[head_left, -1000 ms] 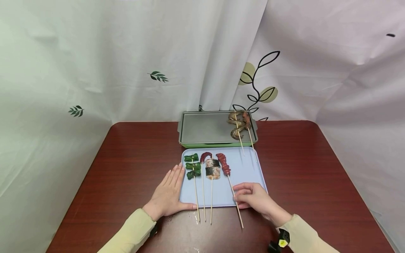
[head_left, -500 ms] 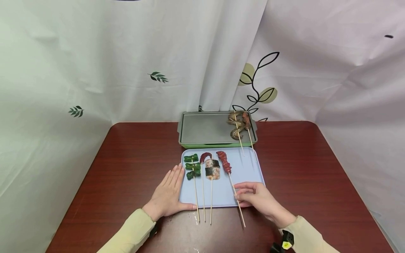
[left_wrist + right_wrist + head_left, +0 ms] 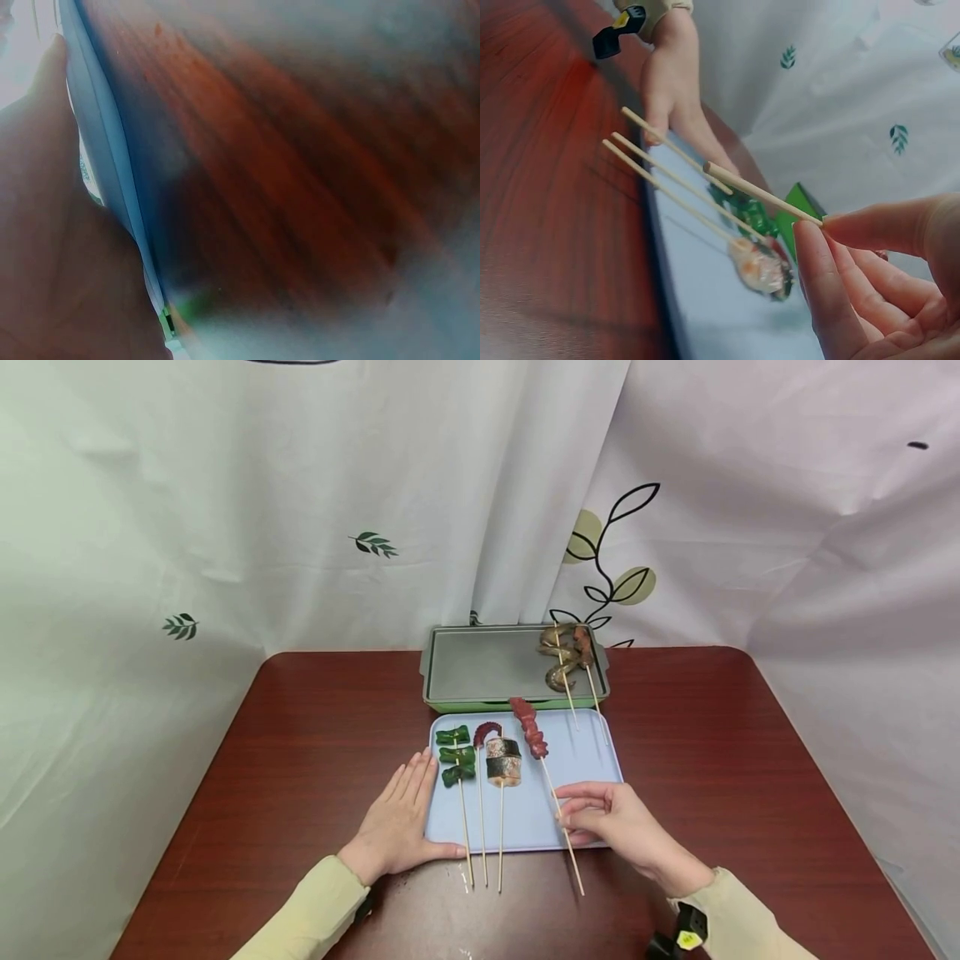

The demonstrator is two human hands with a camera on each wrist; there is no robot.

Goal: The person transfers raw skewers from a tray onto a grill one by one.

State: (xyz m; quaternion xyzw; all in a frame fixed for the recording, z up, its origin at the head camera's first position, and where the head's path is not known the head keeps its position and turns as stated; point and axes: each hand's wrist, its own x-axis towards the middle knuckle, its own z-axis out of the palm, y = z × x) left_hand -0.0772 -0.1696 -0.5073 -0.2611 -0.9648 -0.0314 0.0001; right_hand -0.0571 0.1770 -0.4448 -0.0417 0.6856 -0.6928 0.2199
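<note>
My right hand [image 3: 611, 820] pinches the bare stick of a red meat skewer [image 3: 530, 728] between thumb and fingers. The skewer slants over the blue tray [image 3: 588, 760], and its tip overlaps the near edge of the green griddle [image 3: 487, 667]. In the right wrist view the stick's blunt end [image 3: 718, 171] juts out from the pinch. Straight fingers of my left hand [image 3: 397, 827] rest along the tray's left edge, thumb at the front rim. On the tray lie a green pepper skewer [image 3: 457, 756], a curled dark-red tentacle skewer [image 3: 486, 729] and a skewer of black-banded pale pieces [image 3: 504, 762].
Two skewers occupy the griddle's right end: one with curled brown pieces [image 3: 558, 660], one with reddish-brown meat [image 3: 584, 645]. Their sticks reach out over the tray. Below, the reddish-brown table [image 3: 322, 718] extends to both sides; a white printed curtain [image 3: 420, 485] hangs behind.
The red meat skewer, held in my right hand, has shifted forward, its tip going from over the tray to the griddle's edge. My left hand has stayed in place.
</note>
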